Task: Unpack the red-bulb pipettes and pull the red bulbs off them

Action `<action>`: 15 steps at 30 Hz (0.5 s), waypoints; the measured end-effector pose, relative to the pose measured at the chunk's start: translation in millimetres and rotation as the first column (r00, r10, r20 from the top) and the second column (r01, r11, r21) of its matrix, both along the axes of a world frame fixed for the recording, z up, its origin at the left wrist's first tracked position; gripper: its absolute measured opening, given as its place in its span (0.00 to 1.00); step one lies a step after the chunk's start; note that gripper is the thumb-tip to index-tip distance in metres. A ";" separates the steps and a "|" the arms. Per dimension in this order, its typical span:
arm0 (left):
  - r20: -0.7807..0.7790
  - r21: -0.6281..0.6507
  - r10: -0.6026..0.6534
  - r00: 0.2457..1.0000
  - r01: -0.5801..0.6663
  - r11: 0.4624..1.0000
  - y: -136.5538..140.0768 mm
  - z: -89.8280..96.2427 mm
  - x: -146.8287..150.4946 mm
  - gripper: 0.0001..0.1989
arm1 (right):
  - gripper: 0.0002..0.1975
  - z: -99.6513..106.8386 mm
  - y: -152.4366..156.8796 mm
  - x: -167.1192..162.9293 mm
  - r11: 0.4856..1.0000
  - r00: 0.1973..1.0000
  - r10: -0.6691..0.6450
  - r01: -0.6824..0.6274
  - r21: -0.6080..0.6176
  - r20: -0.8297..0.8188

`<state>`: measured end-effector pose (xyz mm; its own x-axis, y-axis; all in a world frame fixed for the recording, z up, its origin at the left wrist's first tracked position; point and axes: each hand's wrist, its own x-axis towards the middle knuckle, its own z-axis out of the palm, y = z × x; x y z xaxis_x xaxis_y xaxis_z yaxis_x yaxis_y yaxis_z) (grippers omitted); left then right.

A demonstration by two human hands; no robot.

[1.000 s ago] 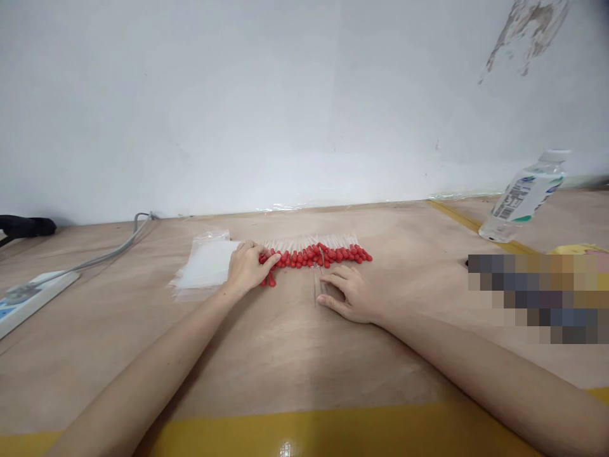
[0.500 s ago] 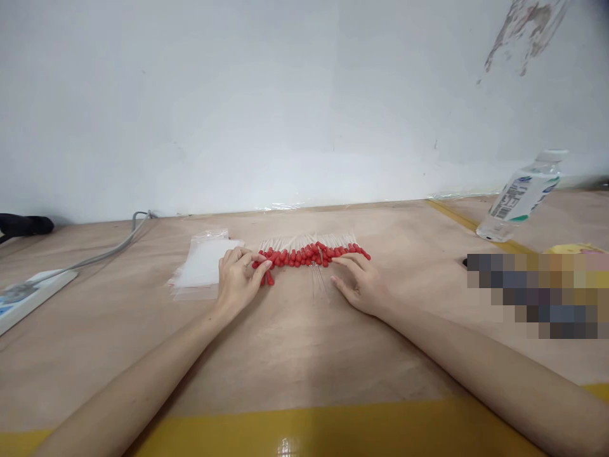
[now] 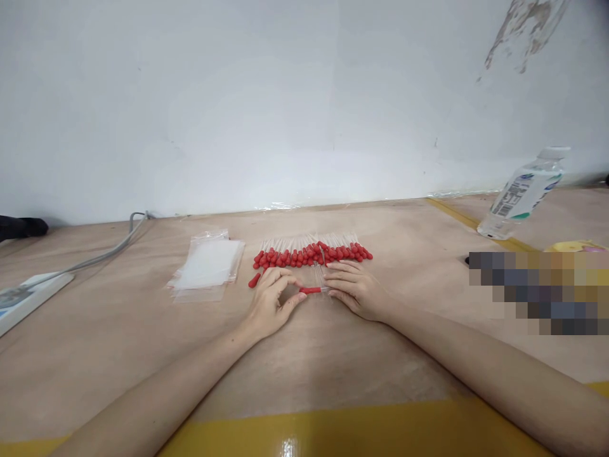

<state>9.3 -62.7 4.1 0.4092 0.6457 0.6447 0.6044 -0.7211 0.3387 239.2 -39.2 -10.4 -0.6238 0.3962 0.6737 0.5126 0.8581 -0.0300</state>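
Note:
Between the thumb and fingers of my left hand (image 3: 276, 301) is the end of a red rubber bulb, part of a dropper (image 3: 311, 290) lying level in front of me. Its short clear tube runs right into the fingertips of my right hand (image 3: 356, 289), which close on it. Just behind, a row of droppers with red bulbs (image 3: 295, 257) lies with clear tubes toward the wall. Several thin clear tubes (image 3: 318, 274) lie between my hands, partly hidden. One loose red bulb (image 3: 254, 280) rests beside my left hand.
Left of the row lies a stack of clear zip bags (image 3: 207, 263). A white power strip (image 3: 35, 292) with a grey cable (image 3: 102, 256) is at far left. A plastic bottle (image 3: 523, 193) stands at right, near a blurred patch and a yellow item (image 3: 575, 245).
My left hand has moved right and nearer to me, from the row's left end, bringing a red bulb along. My right hand has shifted slightly and now meets its clear tube.

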 end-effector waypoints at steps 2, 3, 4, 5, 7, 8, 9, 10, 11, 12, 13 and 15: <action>-0.032 -0.010 -0.058 0.998 0.057 0.998 -0.6 2.0 1.1 0.14 | 0.10 -0.1 -2.0 -2.8 1.000 1.000 0.023 -0.023 0.007 -0.009; -0.061 -0.011 -0.093 0.994 0.092 0.996 -0.6 2.3 1.8 0.16 | 0.10 -0.1 -3.4 -4.5 0.999 0.999 0.034 -0.034 0.010 -0.014; -0.092 -0.008 -0.125 0.988 0.125 0.992 -0.2 2.0 2.7 0.16 | 0.10 -0.2 -4.9 -6.4 0.999 0.999 0.043 -0.043 0.013 -0.020; -0.120 -0.001 -0.151 0.981 0.152 0.988 0.5 1.0 3.5 0.15 | 0.10 -0.3 -6.4 -8.3 0.999 0.998 0.052 -0.051 0.016 -0.026; -0.144 0.026 -0.175 0.974 0.181 0.983 2.1 -2.4 4.9 0.12 | 0.10 -0.9 -8.9 -11.3 0.998 0.998 0.060 -0.059 0.027 -0.035; -0.141 0.041 -0.177 0.974 0.184 0.982 2.8 -4.4 5.3 0.11 | 0.10 -1.3 -9.6 -12.4 0.998 0.997 0.061 -0.060 0.034 -0.039; -0.135 0.051 -0.176 0.975 0.184 0.981 3.3 -6.2 5.7 0.10 | 0.10 -1.6 -10.0 -13.2 0.997 0.997 0.062 -0.061 0.040 -0.042; -0.127 0.060 -0.177 0.976 0.186 0.981 3.3 -7.7 5.9 0.10 | 0.10 -1.8 -10.1 -13.7 0.997 0.997 0.061 -0.059 0.041 -0.043; -0.121 0.067 -0.180 0.976 0.189 0.980 3.1 -8.8 6.1 0.09 | 0.10 -2.0 -9.9 -14.1 0.998 0.997 0.058 -0.057 0.037 -0.043; -0.117 0.071 -0.182 0.976 0.191 0.979 2.7 -9.4 6.3 0.09 | 0.10 -2.1 -9.6 -14.4 0.998 0.997 0.057 -0.056 0.029 -0.044; -0.113 0.077 -0.184 0.977 0.193 0.978 2.1 -9.6 6.5 0.09 | 0.10 -2.1 -9.1 -14.8 0.998 0.997 0.061 -0.060 0.018 -0.046; -0.110 0.092 -0.181 0.977 0.192 0.977 1.4 -9.3 7.0 0.09 | 0.10 -2.4 -8.2 -15.9 0.997 0.996 0.072 -0.072 -0.005 -0.056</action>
